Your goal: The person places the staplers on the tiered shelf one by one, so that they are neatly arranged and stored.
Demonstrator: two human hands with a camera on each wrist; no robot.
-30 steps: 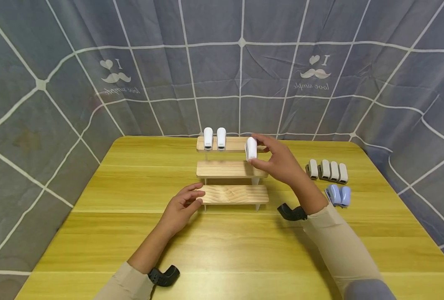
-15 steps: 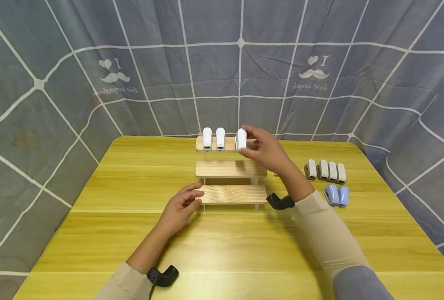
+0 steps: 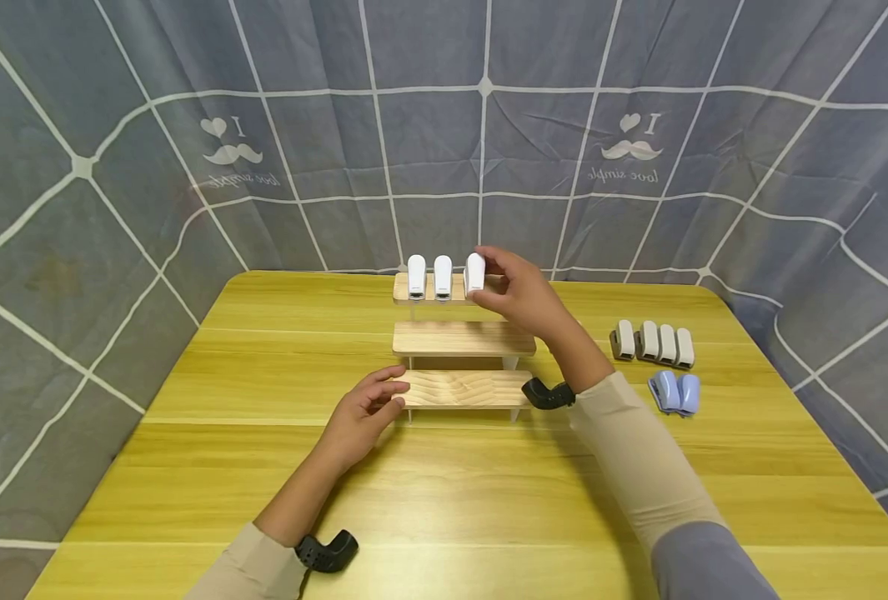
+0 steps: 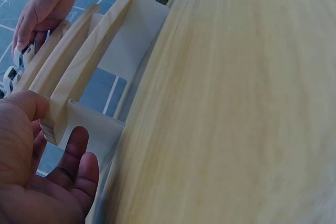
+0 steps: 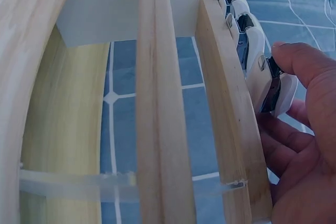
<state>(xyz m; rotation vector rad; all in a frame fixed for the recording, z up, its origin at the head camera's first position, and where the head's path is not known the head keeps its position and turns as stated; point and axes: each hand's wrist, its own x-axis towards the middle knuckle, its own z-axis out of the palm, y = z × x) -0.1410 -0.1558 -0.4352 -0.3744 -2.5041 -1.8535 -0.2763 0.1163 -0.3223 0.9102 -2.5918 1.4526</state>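
Note:
My right hand (image 3: pixel 524 292) pinches a white mini stapler (image 3: pixel 475 273) by its sides. It is at the right of two other white staplers (image 3: pixel 443 277) on the top board of a three-tier wooden stand (image 3: pixel 464 337). Seen in the right wrist view, the stapler (image 5: pixel 270 85) stands at the board's edge, thumb on one side and fingers below. My left hand (image 3: pixel 359 421) rests its fingertips at the left end of the lowest board (image 3: pixel 468 388). In the left wrist view, its lower fingers (image 4: pixel 76 153) are loosely bent and apart from the board.
Several off-white staplers (image 3: pixel 667 343) stand in a row on the wooden table (image 3: pixel 444 500), right of the stand. Nearer lie two blue staplers (image 3: pixel 688 394). A grey curtain (image 3: pixel 428 150) with white lines hangs behind and at both sides.
My right hand has carried the white stapler left and back, from above the stand's right part to the top board beside the other two. The left hand has stayed where it was.

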